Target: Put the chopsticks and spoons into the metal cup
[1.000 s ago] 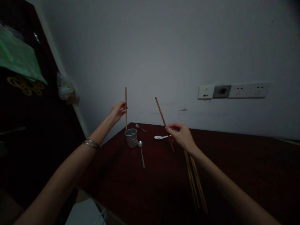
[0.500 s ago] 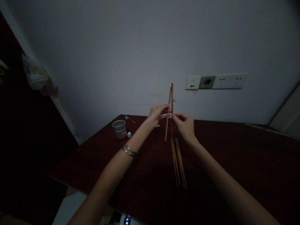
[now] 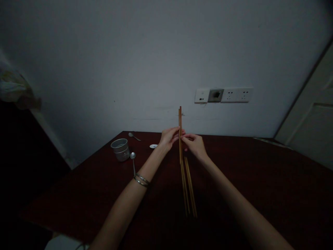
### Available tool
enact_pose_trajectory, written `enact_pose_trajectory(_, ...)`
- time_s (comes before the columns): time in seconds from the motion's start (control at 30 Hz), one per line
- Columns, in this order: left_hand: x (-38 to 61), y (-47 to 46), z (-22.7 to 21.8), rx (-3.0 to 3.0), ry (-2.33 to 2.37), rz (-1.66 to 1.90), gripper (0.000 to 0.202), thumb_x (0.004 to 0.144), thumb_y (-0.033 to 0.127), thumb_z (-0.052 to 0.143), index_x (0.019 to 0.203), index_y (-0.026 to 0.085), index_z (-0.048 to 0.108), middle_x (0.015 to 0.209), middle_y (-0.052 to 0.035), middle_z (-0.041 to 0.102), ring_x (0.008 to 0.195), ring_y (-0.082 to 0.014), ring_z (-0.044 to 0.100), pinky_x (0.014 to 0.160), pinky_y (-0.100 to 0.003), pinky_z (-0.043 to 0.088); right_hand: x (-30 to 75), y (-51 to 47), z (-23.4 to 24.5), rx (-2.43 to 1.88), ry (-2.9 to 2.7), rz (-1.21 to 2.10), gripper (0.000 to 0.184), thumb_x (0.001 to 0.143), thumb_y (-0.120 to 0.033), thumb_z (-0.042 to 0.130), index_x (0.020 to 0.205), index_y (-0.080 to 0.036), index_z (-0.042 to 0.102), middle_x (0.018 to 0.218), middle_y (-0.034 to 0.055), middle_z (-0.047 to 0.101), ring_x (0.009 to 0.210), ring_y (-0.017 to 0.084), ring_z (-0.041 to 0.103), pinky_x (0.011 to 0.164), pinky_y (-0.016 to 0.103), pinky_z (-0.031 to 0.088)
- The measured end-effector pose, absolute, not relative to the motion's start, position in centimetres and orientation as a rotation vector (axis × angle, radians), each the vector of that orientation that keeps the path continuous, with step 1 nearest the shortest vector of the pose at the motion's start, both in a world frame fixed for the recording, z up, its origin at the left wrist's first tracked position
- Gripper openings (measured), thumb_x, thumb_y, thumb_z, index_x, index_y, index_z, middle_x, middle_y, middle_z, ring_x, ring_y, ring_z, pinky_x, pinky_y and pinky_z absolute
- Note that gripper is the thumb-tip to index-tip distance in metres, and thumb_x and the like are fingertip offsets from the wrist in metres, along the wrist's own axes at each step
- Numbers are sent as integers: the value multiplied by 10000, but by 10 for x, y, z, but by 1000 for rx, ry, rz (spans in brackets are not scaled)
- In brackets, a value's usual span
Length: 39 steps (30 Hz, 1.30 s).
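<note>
Two wooden chopsticks stand nearly upright and side by side between my hands, the reddish one reaching slightly higher. My left hand is closed on the lighter chopstick, pressing from the left. From the right, my right hand pinches the reddish chopstick between thumb and fingers. Below them, several more chopsticks lie on the dark table in two close groups, pointing toward me. Where the held chopsticks' lower ends meet the lying ones, I cannot tell whether they touch.
At the left on the dark red table stands a metal cup. A spoon lies beside it, and another spoon lies behind. A small white oval piece is near my left wrist. The wall behind carries sockets.
The two held chopsticks have come together; before, the lighter one leaned apart at its lower end. My hands are closer to each other. The view has turned slightly right.
</note>
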State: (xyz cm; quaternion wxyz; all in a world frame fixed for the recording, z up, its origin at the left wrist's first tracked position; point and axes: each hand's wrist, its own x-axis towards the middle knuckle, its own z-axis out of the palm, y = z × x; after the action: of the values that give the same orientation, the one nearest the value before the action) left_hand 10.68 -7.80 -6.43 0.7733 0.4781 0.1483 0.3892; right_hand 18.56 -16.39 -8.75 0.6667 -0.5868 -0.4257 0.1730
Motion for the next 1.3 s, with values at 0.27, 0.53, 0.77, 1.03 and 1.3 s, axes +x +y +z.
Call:
enact_pose_trajectory(0.27, 118, -83, -76, 1026, 340, 883, 129, 632, 77, 668, 747, 91, 612, 750, -98, 674, 703, -169, 652, 757, -316, 503, 204, -170, -81, -1373, -1032, 590, 175, 644, -275, 634, 696, -110, 607, 601, 31, 624, 506, 120, 603, 341, 168, 467)
enact_pose_trajectory(0.53, 126, -96, -86, 1041, 368, 883, 194, 603, 68, 691, 775, 84, 602, 728, -108, 681, 680, -188, 659, 708, -317, 522, 231, -193, -67, -1498, -1180, 843, 202, 648, -305, 666, 680, -107, 648, 641, 66, 663, 542, 123, 622, 382, 162, 475)
enact_pose_trajectory(0.77, 132, -117, -91, 1075, 382, 800, 176, 628, 58, 682, 791, 70, 617, 753, -118, 685, 669, -169, 657, 719, -299, 521, 263, -206, -55, -1397, -923, 800, 129, 733, -224, 619, 765, -105, 655, 787, 99, 688, 629, 126, 640, 519, 202, 537)
enact_pose_trajectory(1.03, 136, -130, -99, 1107, 369, 732, 118, 657, 61, 659, 769, 76, 624, 708, -97, 680, 655, -167, 655, 717, -297, 521, 268, -198, -65, -1220, -872, 838, 193, 689, -213, 682, 848, -111, 641, 756, 75, 688, 629, 139, 645, 566, 249, 553)
enact_pose_trajectory(1.3, 138, -135, -105, 1128, 395, 660, 162, 669, 64, 654, 820, 83, 595, 779, -125, 686, 686, -185, 662, 711, -306, 514, 270, -192, -65, -1316, -777, 693, 130, 727, -233, 651, 779, -118, 619, 638, 32, 665, 461, 91, 591, 405, 170, 486)
